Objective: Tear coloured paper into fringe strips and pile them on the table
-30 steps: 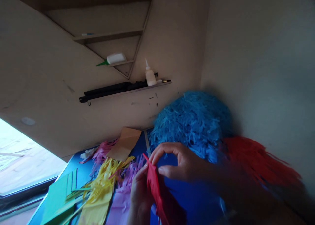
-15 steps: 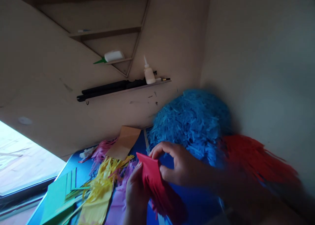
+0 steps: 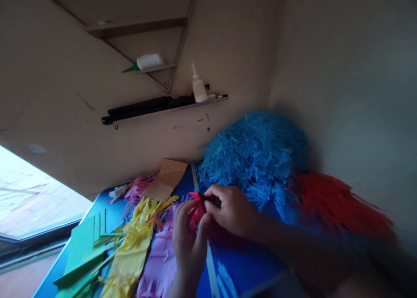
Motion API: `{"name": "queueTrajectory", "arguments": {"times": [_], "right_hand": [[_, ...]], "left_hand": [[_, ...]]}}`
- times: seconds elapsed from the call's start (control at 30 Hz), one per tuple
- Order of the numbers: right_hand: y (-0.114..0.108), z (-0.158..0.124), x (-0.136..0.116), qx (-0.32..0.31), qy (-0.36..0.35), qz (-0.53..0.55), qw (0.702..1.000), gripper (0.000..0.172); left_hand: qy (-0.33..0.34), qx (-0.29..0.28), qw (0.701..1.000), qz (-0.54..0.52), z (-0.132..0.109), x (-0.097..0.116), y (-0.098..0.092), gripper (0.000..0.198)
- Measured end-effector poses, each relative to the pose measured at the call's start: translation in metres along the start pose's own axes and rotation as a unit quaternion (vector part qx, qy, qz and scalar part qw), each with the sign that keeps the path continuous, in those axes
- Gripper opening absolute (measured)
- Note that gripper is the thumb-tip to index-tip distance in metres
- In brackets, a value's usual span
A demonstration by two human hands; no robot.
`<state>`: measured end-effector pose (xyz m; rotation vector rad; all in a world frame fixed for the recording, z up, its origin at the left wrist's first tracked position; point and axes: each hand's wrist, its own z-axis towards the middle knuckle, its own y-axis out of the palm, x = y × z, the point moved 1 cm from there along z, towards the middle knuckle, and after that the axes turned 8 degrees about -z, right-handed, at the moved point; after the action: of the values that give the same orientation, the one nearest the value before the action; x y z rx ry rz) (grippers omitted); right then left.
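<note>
Both hands meet over the blue table (image 3: 241, 263) around a piece of red fringed tissue paper (image 3: 198, 209). My left hand (image 3: 190, 237) grips its left side between thumb and fingers. From the right, my right hand (image 3: 228, 209) pinches the paper's upper edge. Much of the paper is hidden behind the fingers, and its lower part is dark and blurred. Purple fringed paper (image 3: 159, 256) lies just left of my left hand, with yellow fringed paper (image 3: 130, 256) beside it.
Green paper (image 3: 86, 241) and a brown paper sheet (image 3: 166, 178) lie on the table's left. A blue fringe heap (image 3: 254, 154) and red fringe (image 3: 339, 202) stand at the right. A wall shelf (image 3: 169, 109) holds a glue bottle (image 3: 199, 88). Light blue strips (image 3: 226, 280) lie in front.
The red paper has turned and bunched between my hands; its flat, folded face no longer shows. My left fingers have come over it, and my hands are closer together. The view has tilted slightly downward.
</note>
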<state>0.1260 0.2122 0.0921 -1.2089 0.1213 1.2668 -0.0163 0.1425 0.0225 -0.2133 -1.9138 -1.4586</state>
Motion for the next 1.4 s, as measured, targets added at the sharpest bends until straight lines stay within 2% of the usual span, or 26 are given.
{"name": "queueTrajectory", "arguments": {"times": [0.1,0.13,0.17,0.2,0.3,0.33,0.37,0.53,0.63,0.7,0.77,0.87,0.97,1.03,1.17,1.27,1.4], "right_hand": [[-0.001,-0.001,0.002,-0.008,-0.018,-0.027,0.999,0.012],[-0.001,-0.001,0.002,-0.01,-0.023,-0.038,0.999,0.013],[-0.002,-0.002,0.002,-0.013,-0.028,-0.049,0.998,0.013],[-0.003,-0.002,0.002,-0.015,-0.031,-0.06,0.998,0.014],[-0.007,-0.001,0.001,-0.017,-0.03,-0.096,0.995,0.014],[-0.009,0.0,0.0,-0.017,-0.027,-0.106,0.994,0.014],[-0.011,0.001,0.0,-0.015,-0.025,-0.115,0.993,0.014],[-0.023,0.005,-0.002,0.0,-0.032,-0.126,0.991,0.011],[-0.03,0.005,-0.002,0.011,-0.04,-0.114,0.993,0.009],[-0.033,0.005,-0.002,0.012,-0.046,-0.098,0.994,0.008],[-0.033,0.005,-0.002,0.008,-0.049,-0.081,0.995,0.008],[-0.032,0.003,-0.003,0.011,-0.03,-0.083,0.996,0.008],[-0.031,0.002,-0.005,0.028,-0.008,-0.126,0.992,0.015],[-0.032,0.003,-0.006,0.025,-0.025,-0.15,0.988,0.012],[-0.037,0.006,-0.01,0.022,-0.04,-0.184,0.982,0.008],[-0.04,0.009,-0.014,0.021,-0.033,-0.202,0.979,0.009],[-0.039,0.011,-0.017,0.022,-0.036,-0.222,0.974,0.008]], "left_hand": [[0.073,-0.009,0.992,0.104,-0.004,0.001,0.011,0.02],[0.106,-0.021,0.979,0.173,-0.004,0.003,0.015,0.021],[0.151,-0.037,0.953,0.26,-0.004,0.006,0.018,0.022],[0.202,-0.054,0.91,0.358,-0.004,0.009,0.021,0.022],[0.341,-0.077,0.739,0.576,-0.005,0.02,0.03,0.014],[0.366,-0.079,0.701,0.607,-0.005,0.023,0.033,0.014],[0.374,-0.082,0.681,0.624,-0.005,0.027,0.036,0.016],[0.343,-0.083,0.661,0.662,-0.001,0.04,0.048,0.018],[0.385,-0.075,0.612,0.686,0.0,0.045,0.052,0.018],[0.406,-0.091,0.58,0.7,-0.001,0.047,0.055,0.018],[0.419,-0.112,0.56,0.706,-0.003,0.047,0.058,0.018],[0.443,-0.127,0.553,0.694,-0.005,0.042,0.059,0.013],[0.488,-0.129,0.551,0.664,-0.005,0.037,0.057,0.009],[0.504,-0.165,0.535,0.658,-0.004,0.037,0.058,0.01],[0.483,-0.257,0.505,0.668,-0.004,0.042,0.064,0.022],[0.489,-0.24,0.495,0.677,-0.006,0.044,0.071,0.015],[0.495,-0.194,0.476,0.701,-0.007,0.04,0.074,0.023]]}}
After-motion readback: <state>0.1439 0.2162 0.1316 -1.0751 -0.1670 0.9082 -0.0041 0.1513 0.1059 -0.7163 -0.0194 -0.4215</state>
